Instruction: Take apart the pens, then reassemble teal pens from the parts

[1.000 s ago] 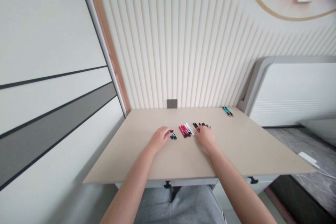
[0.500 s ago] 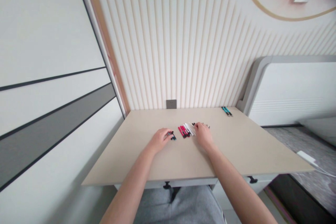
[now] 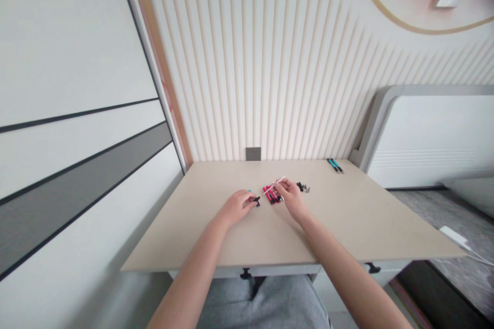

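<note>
On the bench [image 3: 339, 216], the left hand [image 3: 233, 206] curls closed around a black pen [image 3: 257, 200], while the right hand [image 3: 291, 198] pinches a white pen [image 3: 275, 185] above red pens [image 3: 270, 195]. Black caps [image 3: 303, 187] lie farther along; teal pens [image 3: 335, 165] lie at the bench's far edge.

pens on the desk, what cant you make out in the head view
left hand: its fingers hide whatever it holds, only black and teal bits show
red pens: white pen and right hand partly cover them
black pieces: too small to identify
teal pens: too small to count
</note>
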{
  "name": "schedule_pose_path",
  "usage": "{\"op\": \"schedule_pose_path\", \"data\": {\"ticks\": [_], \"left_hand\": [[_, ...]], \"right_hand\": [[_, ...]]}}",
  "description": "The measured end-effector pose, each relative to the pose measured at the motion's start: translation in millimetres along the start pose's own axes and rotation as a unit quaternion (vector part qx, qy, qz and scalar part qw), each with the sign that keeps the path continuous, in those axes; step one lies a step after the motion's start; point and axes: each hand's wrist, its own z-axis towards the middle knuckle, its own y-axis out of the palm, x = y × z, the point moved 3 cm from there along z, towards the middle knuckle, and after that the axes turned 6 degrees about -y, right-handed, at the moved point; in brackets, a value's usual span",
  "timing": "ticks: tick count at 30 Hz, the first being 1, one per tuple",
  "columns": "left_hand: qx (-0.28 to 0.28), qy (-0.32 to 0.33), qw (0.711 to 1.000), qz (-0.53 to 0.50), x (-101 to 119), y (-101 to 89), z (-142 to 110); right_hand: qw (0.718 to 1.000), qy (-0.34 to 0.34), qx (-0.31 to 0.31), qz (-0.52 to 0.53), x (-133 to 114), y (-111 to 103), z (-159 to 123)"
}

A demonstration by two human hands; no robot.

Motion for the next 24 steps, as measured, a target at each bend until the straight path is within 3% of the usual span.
{"op": "schedule_pose_path", "data": {"ticks": [17, 24], "left_hand": [[0.004, -0.003, 1.0, 0.001, -4.4, 2.7, 0.1], [0.009, 0.003, 1.0, -0.007, -4.6, 2.4, 0.1]], "right_hand": [[0.999, 0.0, -0.027, 0.026, -1.8, 2.2, -3.3], [0.995, 0.024, -0.094, -0.032, 1.8, 10.0, -9.1]]}}
